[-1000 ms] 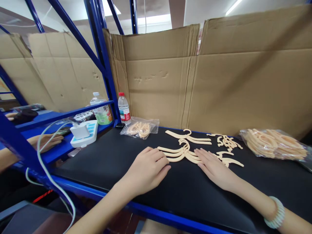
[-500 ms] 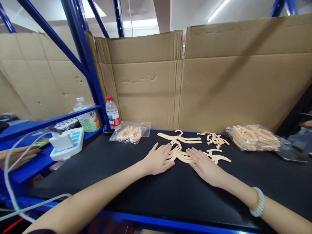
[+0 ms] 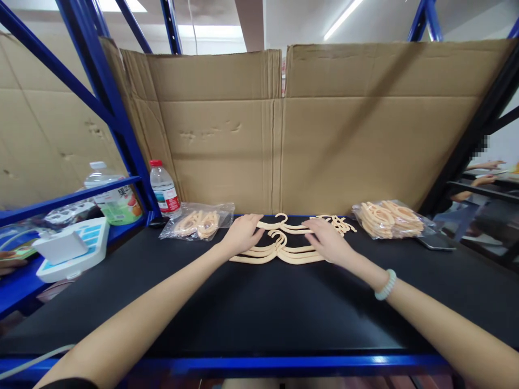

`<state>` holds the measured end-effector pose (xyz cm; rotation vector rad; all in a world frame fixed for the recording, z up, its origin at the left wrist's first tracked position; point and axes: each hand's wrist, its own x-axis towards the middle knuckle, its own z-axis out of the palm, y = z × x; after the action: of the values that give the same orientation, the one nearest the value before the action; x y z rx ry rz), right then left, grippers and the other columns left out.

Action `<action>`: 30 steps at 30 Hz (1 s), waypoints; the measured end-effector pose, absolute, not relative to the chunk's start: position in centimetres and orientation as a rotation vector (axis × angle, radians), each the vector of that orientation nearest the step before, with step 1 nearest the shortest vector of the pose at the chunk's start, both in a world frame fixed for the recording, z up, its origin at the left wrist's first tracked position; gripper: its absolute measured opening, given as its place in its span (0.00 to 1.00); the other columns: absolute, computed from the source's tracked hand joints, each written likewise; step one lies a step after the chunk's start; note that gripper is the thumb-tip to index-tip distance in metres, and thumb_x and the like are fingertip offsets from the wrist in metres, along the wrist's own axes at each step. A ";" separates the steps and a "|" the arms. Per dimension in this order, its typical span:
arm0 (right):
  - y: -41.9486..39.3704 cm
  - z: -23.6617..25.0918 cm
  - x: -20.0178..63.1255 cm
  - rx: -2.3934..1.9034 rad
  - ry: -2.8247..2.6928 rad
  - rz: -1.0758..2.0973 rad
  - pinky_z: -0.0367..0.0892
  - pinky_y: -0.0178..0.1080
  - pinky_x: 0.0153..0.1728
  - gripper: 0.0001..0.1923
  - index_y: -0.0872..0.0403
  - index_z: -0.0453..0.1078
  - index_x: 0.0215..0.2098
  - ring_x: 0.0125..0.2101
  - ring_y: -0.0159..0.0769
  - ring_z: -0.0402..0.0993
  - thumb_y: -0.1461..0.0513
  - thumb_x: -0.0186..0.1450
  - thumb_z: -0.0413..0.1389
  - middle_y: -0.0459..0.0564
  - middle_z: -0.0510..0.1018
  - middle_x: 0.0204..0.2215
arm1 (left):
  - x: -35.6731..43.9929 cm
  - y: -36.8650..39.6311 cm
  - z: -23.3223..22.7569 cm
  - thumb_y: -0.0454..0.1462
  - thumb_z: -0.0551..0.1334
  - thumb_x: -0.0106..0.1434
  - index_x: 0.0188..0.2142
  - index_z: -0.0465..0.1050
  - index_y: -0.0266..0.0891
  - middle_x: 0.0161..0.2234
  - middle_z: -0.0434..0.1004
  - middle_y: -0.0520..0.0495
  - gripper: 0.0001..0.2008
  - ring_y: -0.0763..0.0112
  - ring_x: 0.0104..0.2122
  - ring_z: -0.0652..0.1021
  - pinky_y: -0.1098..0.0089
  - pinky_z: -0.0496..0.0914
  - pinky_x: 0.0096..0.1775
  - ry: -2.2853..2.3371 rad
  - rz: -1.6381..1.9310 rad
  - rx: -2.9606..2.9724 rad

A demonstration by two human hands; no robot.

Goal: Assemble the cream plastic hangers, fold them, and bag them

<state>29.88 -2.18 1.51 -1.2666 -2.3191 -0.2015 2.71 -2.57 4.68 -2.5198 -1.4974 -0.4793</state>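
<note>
Several pale beige clothes hangers (image 3: 277,255) lie stacked in a row on the black tabletop, hooks pointing away from me. Behind them is another hanger (image 3: 280,225). My left hand (image 3: 242,236) covers the left end of that rear hanger, fingers above and thumb below. At its right end, my right hand (image 3: 329,242) holds it in the same way, partly hiding the arm. The right tips of the front stack run under my right hand. A tangle of small beige hanger pieces (image 3: 340,223) lies just beyond my right hand.
Clear bags of beige hangers lie at the left (image 3: 198,222) and right (image 3: 391,219), with a phone (image 3: 437,243) by the right one. A water bottle (image 3: 164,189), juice bottle (image 3: 117,200) and power strip (image 3: 77,254) stand left. Cardboard (image 3: 227,135) walls the back.
Both hands have moved off the front stack, away from me and outward, onto the ends of the rear hanger. The front hangers now show uncovered. The view has shifted rightward.
</note>
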 end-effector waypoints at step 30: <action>5.1 3.7 32.7 -1.400 -1.724 -0.053 0.64 0.39 0.37 0.19 0.60 0.77 0.38 0.31 0.38 0.69 0.55 0.67 0.49 0.54 0.73 0.29 | 3.9 3.4 2.9 0.36 0.52 0.68 0.37 0.71 0.36 0.38 0.74 0.41 0.10 0.62 0.42 0.72 0.66 0.64 0.42 -1.229 -0.264 -2.585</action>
<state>32.75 5.09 3.67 -1.3995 -1.7244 -0.0530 3.89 3.36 2.94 -2.5852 -1.2290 -0.2642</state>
